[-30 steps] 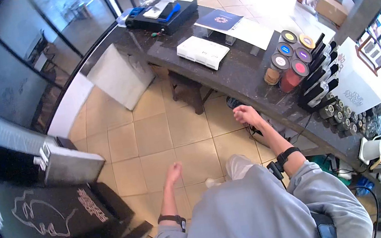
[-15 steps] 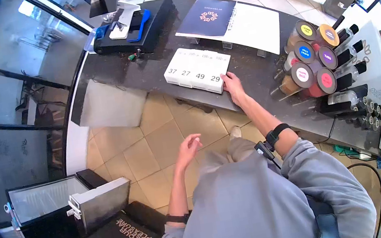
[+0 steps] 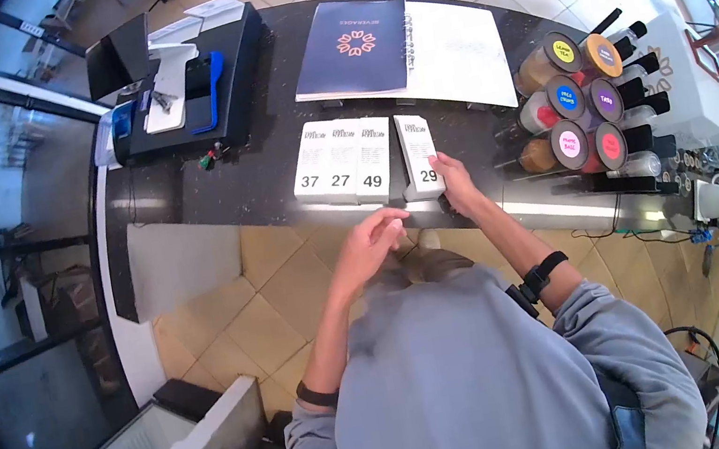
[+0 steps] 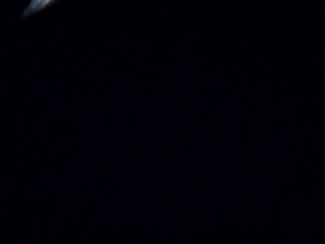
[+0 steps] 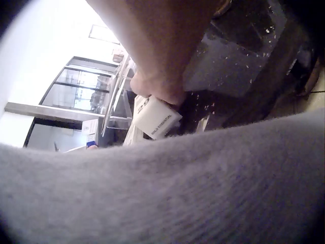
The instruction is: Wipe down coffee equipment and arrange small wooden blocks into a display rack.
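In the head view my right hand (image 3: 457,184) grips a slim white box (image 3: 416,148) marked 29, its thumb over the near end by the number. A narrow gap parts this box from three similar white boxes (image 3: 339,159) marked 37, 27 and 49, side by side at the counter's near edge. In the right wrist view the end of the 29 box (image 5: 156,119) shows beneath the fingers. My left hand (image 3: 370,246) hovers in front of the counter edge, its fingers loosely bent and holding nothing. The left wrist view is nearly all black.
Behind the boxes a blue menu binder (image 3: 354,49) lies open on the dark counter (image 3: 263,160). Lidded jars (image 3: 567,99) stand to the right. At the left is a black cash drawer (image 3: 236,83) with a blue-edged phone. A white panel (image 3: 186,268) leans below the counter.
My right hand has reached the row of white boxes and moved the 29 box apart to the right. My left hand has risen toward the counter edge. My view has come closer.
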Motion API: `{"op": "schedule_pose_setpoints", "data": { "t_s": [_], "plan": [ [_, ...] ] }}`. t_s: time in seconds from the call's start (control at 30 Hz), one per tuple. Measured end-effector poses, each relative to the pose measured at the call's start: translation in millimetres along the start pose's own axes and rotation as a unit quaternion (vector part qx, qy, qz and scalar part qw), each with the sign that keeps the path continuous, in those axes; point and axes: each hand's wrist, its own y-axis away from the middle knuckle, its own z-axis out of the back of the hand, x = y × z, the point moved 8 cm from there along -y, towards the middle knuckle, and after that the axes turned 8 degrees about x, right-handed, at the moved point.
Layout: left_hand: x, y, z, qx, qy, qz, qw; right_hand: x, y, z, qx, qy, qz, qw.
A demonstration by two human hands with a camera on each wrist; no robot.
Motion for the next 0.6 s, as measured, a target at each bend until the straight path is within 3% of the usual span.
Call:
{"op": "schedule_pose_setpoints", "data": {
  "t_s": [0.13,0.2,0.23,0.3,0.33,0.43,0.47,0.53,0.6],
  "plan": [
    [-5.1,-30.9,0.3,0.03,-0.011,-0.039,0.999,-0.6,16.4,16.2,-0.028,-0.086,-0.021,0.996],
    [-12.3,-39.2,-1.8,0.012,-0.093,-0.042,0.995,-0.5,27.1,11.6,0.03,-0.142,-0.03,0.989],
    [-12.3,-44.2,-6.8,0.021,-0.092,-0.046,0.994,8.4,34.8,8.7,0.022,-0.141,-0.024,0.99],
    [-9.3,-47.5,-4.7,-0.051,-0.055,-0.064,0.995,25.9,58.6,-10.4,0.078,-0.118,-0.034,0.989],
    [-6.9,-53.4,-7.2,-0.04,-0.055,-0.065,0.996,35.2,69.2,-17.6,0.068,-0.121,-0.029,0.99],
    [9.1,-73.7,-18.5,0.011,0.198,-0.058,0.978,45.0,89.7,-44.7,0.139,-0.138,-0.01,0.981],
    [17.0,-80.0,-22.5,0.025,0.197,-0.058,0.978,43.3,92.0,-50.9,0.141,-0.11,-0.006,0.984],
    [35.5,-89.2,-23.2,0.014,0.264,-0.052,0.963,71.4,100.7,-79.7,0.057,0.054,0.048,0.996],
    [23.1,-89.9,-23.8,0.037,0.286,-0.048,0.956,75.0,99.1,-87.5,0.032,0.246,0.075,0.966]
  ]
}}
